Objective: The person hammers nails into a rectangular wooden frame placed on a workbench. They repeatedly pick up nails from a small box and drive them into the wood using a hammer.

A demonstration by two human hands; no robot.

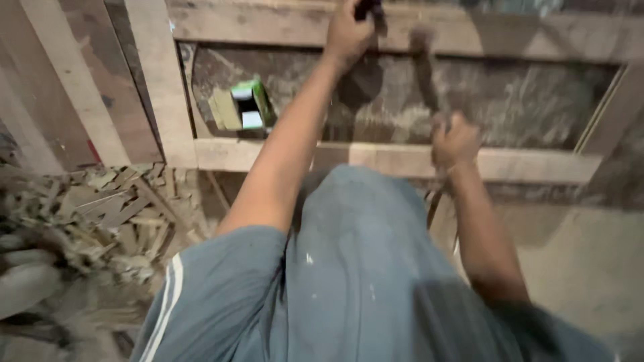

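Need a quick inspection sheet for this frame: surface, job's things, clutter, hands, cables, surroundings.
Surface: wooden frame of pale rails around a dark, dusty panel.
Job's things: dark tool in the left hand, at the top rail; blurred hammer in the right hand, head near the top rail.
Clutter: small green open box on the panel; heap of wood offcuts at left.
Hands: left hand closed on the dark tool; right hand closed on the hammer handle.
Cables: nothing seen.
Surroundings: wooden boards at left, pale floor at right.
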